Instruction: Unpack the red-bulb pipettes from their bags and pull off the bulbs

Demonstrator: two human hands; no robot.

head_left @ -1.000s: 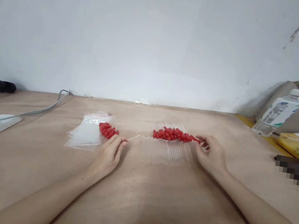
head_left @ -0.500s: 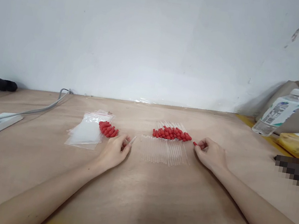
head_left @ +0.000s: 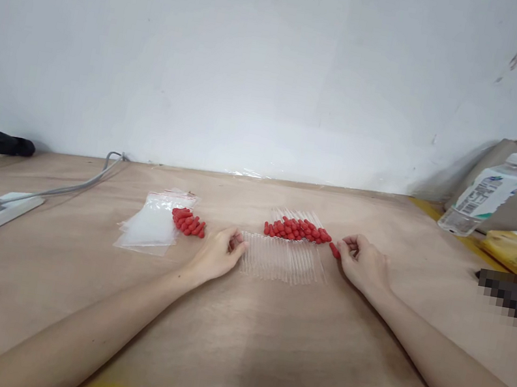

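Worktop [head_left: 223, 346] across the lower frame; upper right, the bottle's [head_left: 486, 195] label print is too small to read. Left hand [head_left: 221, 253] has slid rightward to centre, fingers bunched, can't tell on what! Clear rods [head_left: 281, 262] mid-frame run up-and-down. Right of centre, right hand [head_left: 360, 263] pinches a red tip [head_left: 334, 250], slanting upper left to lower right.

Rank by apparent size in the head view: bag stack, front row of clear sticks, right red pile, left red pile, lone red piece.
1. Bag stack and front row of clear sticks: too alike to rank
2. Right red pile
3. Left red pile
4. Lone red piece by the right hand
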